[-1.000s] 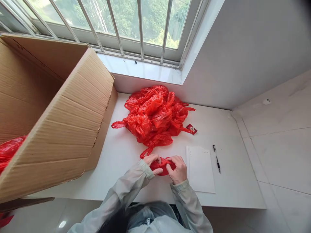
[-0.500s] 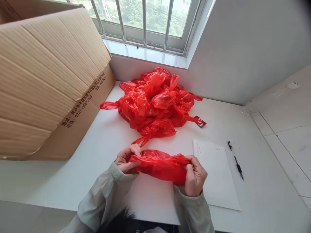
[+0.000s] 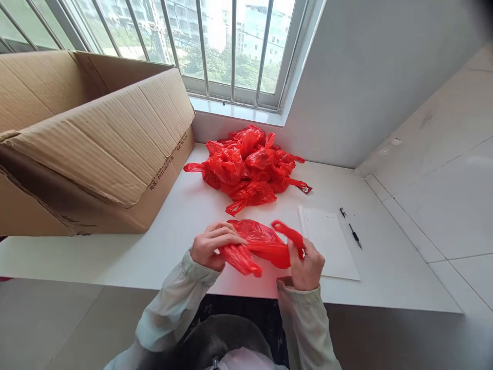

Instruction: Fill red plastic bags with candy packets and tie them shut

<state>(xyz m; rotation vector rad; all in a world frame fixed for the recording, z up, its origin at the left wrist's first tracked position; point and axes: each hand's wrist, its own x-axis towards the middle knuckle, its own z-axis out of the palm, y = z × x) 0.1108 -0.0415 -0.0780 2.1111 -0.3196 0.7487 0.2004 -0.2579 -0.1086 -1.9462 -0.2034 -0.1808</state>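
Between my hands is a red plastic bag [image 3: 265, 241], held above the front part of the white table. My left hand [image 3: 215, 244] is closed around one gathered end, and a bunched handle hangs out below its fingers toward me. At the other end, my right hand [image 3: 308, 262] grips the second handle, which sticks up as a twisted strip by the thumb. Whatever the bag contains, if anything, I cannot see. Just beyond it lies a heap of red plastic bags [image 3: 246, 164], several with knotted tops and looped handles.
A large open cardboard box [image 3: 115, 149] stands on the left of the white table [image 3: 185, 210]. To the right lie a white paper pad [image 3: 327, 244], a black pen [image 3: 355, 236] and its cap [image 3: 342, 211]. A small dark red packet [image 3: 306, 188] touches the heap. Behind is a barred window [image 3: 231, 56].
The bag's stretched opening is now gathered into two handle ends, one in each hand. My left hand has turned over, palm down. The camera view has tilted up, showing more of the box.
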